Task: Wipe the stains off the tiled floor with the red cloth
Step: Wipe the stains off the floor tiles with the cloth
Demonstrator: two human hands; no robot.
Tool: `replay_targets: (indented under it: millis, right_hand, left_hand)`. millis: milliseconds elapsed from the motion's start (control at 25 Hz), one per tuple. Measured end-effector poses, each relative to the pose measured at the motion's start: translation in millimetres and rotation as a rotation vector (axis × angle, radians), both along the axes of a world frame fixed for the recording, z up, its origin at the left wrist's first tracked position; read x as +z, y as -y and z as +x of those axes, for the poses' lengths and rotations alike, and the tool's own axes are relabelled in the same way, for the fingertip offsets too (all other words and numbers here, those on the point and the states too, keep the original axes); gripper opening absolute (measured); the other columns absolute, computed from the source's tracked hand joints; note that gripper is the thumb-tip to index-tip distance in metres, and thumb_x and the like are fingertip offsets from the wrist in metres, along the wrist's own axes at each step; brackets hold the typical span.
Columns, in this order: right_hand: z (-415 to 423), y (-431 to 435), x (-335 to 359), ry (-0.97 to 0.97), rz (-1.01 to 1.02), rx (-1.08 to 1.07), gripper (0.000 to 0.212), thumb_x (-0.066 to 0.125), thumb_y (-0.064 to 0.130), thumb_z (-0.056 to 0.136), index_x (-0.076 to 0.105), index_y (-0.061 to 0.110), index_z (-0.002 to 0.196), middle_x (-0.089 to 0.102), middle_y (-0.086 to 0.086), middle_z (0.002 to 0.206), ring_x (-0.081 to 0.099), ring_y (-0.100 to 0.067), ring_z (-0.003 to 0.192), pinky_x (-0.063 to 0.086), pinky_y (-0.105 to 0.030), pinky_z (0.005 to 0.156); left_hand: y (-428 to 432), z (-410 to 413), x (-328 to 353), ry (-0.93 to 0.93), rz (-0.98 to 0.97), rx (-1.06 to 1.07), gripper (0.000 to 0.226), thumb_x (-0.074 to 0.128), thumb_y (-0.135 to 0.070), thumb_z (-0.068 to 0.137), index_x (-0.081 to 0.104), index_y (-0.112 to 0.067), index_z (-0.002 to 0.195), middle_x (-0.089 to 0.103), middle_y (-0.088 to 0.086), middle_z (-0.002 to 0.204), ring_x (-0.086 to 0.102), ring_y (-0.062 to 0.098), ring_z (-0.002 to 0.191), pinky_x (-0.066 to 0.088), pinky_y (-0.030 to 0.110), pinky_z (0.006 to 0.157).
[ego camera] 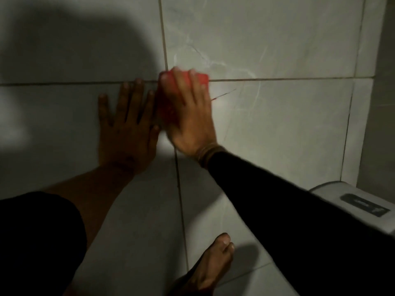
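- the pale grey, marble-veined tiled floor fills the view, crossed by dark grout lines, with a broad shadow over its left part.
- the right hand lies palm-down on the bright red cloth, fingers spread flat over it; the grip is a flat press with the fingers extended rather than curled around the fabric.
- the red cloth sits on the floor where the grout lines cross, mostly covered by the right hand, with its edge showing past the fingertips and beside the thumb.
- the left hand is planted flat on the tile just beside the cloth, fingers splayed, its grip open and holding nothing.
- a thin reddish streak marks the tile just right of the right hand.
- the right arm wears a long black sleeve with a brown banded wristband at the wrist.
- a bare foot rests on the floor near the lower edge.
- a grey plastic object with a dark label sits at the right edge; what it is cannot be told.
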State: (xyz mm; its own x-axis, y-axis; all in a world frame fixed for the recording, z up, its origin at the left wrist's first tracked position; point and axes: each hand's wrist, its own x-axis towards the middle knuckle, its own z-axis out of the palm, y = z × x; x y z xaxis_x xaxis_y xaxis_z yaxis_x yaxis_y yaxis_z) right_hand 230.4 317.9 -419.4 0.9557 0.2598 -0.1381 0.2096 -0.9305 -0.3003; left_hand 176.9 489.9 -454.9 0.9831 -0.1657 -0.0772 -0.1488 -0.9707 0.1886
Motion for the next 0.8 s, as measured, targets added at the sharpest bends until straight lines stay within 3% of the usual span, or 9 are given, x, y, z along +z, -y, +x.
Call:
replay_targets:
  millis: [80, 160, 320, 400, 440, 520, 640, 720, 800]
  right_hand:
    - [-13, 0, 1, -0.029, 0.032, 0.085, 0.072, 0.058, 0.041, 0.098, 0.038, 0.021, 0.165, 0.034, -0.01, 0.175, 0.022, -0.038, 0.164, 0.015, -0.055, 0.134]
    - [7, 39, -3, 0.047, -0.068, 0.0, 0.064, 0.05, 0.038, 0.104, 0.038, 0.017, 0.164, 0.04, -0.012, 0.171, 0.033, -0.036, 0.16, 0.021, -0.055, 0.133]
    - [45, 119, 7, 0.016, -0.067, -0.616, 0.08, 0.048, 0.038, 0.095, 0.028, 0.009, 0.168, 0.025, -0.018, 0.178, 0.02, -0.04, 0.166, 0.012, -0.055, 0.136]
    - [45, 85, 4, 0.021, -0.049, -0.729, 0.084, 0.045, 0.044, 0.093, 0.025, 0.012, 0.169, 0.021, -0.016, 0.179, 0.015, -0.042, 0.167, 0.01, -0.057, 0.136]
    - [37, 60, -1, 0.049, -0.057, -0.628, 0.082, 0.044, 0.044, 0.095, 0.026, 0.012, 0.169, 0.023, -0.017, 0.178, 0.016, -0.042, 0.167, 0.009, -0.058, 0.136]
    - [-1, 18, -10, 0.083, -0.029, -0.226, 0.072, 0.044, 0.04, 0.102, 0.03, 0.014, 0.167, 0.027, -0.018, 0.177, 0.019, -0.042, 0.166, 0.007, -0.058, 0.137]
    - [-135, 27, -5, -0.113, -0.063, 0.166, 0.067, 0.043, 0.045, 0.108, 0.027, 0.024, 0.169, 0.028, -0.012, 0.177, 0.023, -0.046, 0.164, 0.022, -0.065, 0.133]
    - [-221, 60, 17, -0.311, -0.157, 0.152, 0.067, 0.041, 0.049, 0.107, 0.023, 0.03, 0.168, 0.026, -0.012, 0.178, 0.025, -0.048, 0.162, 0.035, -0.071, 0.125]
    - [-248, 97, 28, -0.367, -0.234, -0.002, 0.063, 0.035, 0.045, 0.109, 0.033, 0.02, 0.166, 0.035, -0.022, 0.172, 0.029, -0.052, 0.159, 0.04, -0.075, 0.119]
  left_hand:
    - [-1, -1, 0, 0.002, -0.001, -0.008, 0.071, 0.033, -0.042, 0.109, 0.021, -0.014, 0.173, 0.012, 0.015, 0.181, 0.011, 0.038, 0.168, 0.005, 0.071, 0.13]
    - [-1, 0, -1, -0.001, 0.012, -0.014, 0.075, 0.034, -0.043, 0.106, 0.019, -0.015, 0.173, 0.009, 0.015, 0.182, 0.009, 0.039, 0.168, 0.004, 0.071, 0.13]
    - [-2, 0, -1, 0.002, 0.03, -0.027, 0.077, 0.036, -0.044, 0.103, 0.018, -0.015, 0.173, 0.008, 0.015, 0.182, 0.011, 0.04, 0.168, 0.008, 0.073, 0.129]
    - [-1, 1, 0, 0.003, 0.031, -0.025, 0.077, 0.036, -0.043, 0.103, 0.017, -0.015, 0.173, 0.009, 0.015, 0.182, 0.011, 0.04, 0.168, 0.007, 0.073, 0.129]
    - [0, 0, 0, 0.0, 0.022, -0.024, 0.077, 0.036, -0.043, 0.104, 0.017, -0.015, 0.173, 0.008, 0.015, 0.182, 0.011, 0.04, 0.168, 0.007, 0.072, 0.129]
    - [1, 0, -1, 0.003, 0.018, -0.016, 0.075, 0.037, -0.042, 0.105, 0.017, -0.015, 0.173, 0.009, 0.015, 0.182, 0.01, 0.039, 0.168, 0.007, 0.072, 0.13]
    - [0, 2, -1, 0.001, 0.0, -0.008, 0.074, 0.037, -0.042, 0.105, 0.018, -0.016, 0.173, 0.009, 0.014, 0.182, 0.01, 0.038, 0.168, 0.005, 0.07, 0.13]
    - [0, 0, -1, 0.006, 0.009, -0.013, 0.075, 0.035, -0.042, 0.105, 0.018, -0.016, 0.173, 0.009, 0.014, 0.182, 0.01, 0.038, 0.168, 0.004, 0.07, 0.13]
    - [0, 0, 0, -0.001, 0.021, -0.019, 0.075, 0.032, -0.043, 0.106, 0.016, -0.016, 0.174, 0.006, 0.014, 0.182, 0.009, 0.039, 0.168, 0.004, 0.07, 0.13]
